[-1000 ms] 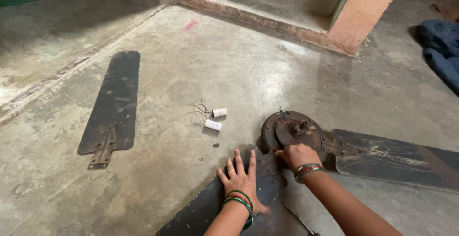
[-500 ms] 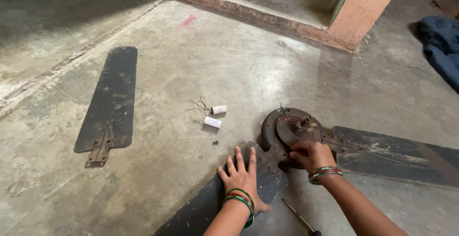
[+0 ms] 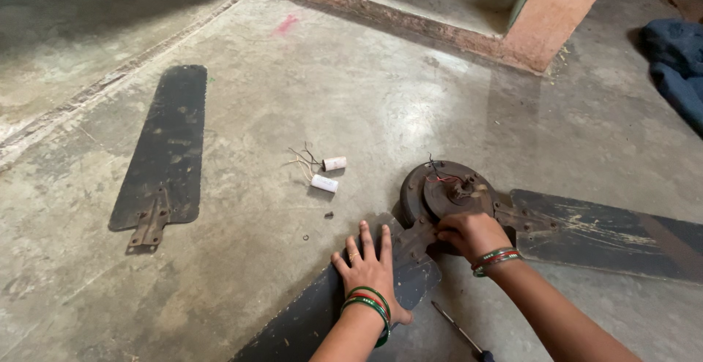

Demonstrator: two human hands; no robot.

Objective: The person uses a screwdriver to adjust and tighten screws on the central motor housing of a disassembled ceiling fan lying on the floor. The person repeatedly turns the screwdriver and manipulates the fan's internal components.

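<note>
A dark, rusty ceiling fan motor (image 3: 447,190) lies on the concrete floor with two blades still joined to it. My left hand (image 3: 370,267) rests flat, fingers spread, on the near blade (image 3: 315,318) close to its bracket. My right hand (image 3: 472,235) is curled at the motor's near edge, where that blade's bracket meets the hub; what its fingers grip is hidden. The other attached blade (image 3: 608,230) stretches to the right.
A loose fan blade (image 3: 165,157) lies at the left. Two small white capacitors (image 3: 328,173) with wires sit in front of the motor, with a tiny screw and washer (image 3: 327,215) nearby. A screwdriver (image 3: 461,333) lies by my right forearm. Blue cloth (image 3: 677,61) is at far right.
My right hand shifted slightly on the motor's near edge. My left hand stays flat on the blade. The view moved a little.
</note>
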